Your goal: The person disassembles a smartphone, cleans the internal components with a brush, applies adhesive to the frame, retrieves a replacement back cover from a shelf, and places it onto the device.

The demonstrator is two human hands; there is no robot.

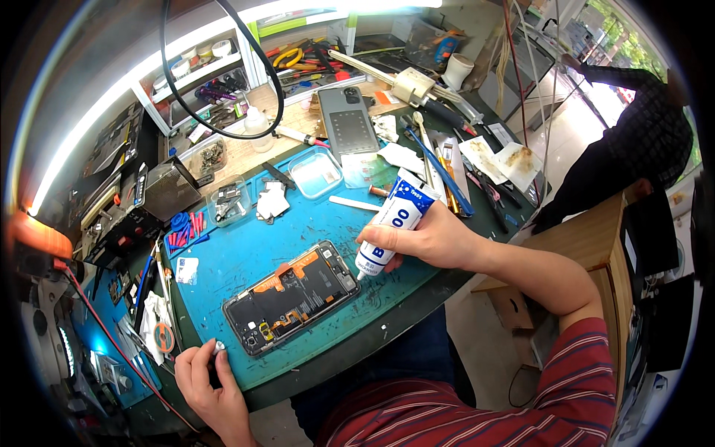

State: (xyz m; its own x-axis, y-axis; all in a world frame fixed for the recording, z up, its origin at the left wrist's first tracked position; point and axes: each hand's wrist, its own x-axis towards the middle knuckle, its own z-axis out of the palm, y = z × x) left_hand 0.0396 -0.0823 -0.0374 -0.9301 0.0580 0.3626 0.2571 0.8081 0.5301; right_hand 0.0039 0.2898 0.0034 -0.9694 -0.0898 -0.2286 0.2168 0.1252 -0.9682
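Observation:
My right hand [428, 237] is closed round a white and blue glue tube [389, 221], tilted with its narrow nozzle pointing down. The nozzle tip is at the right end of an opened smartphone [298, 294], whose back is off; whether it touches the frame I cannot tell. A black battery and orange flex cables show inside the phone, which lies on a blue work mat [205, 298]. Near the mat's lower left corner, my left hand [212, 387] pinches a small whitish piece [218, 347], perhaps a cap.
Behind the phone stand a clear plastic tray [316, 173] and a box of small parts [229, 203]. A grey phone back cover [348, 121] lies farther off. Tweezers and a blue tool [447, 179] crowd the right side. A person [633, 134] is beyond the bench.

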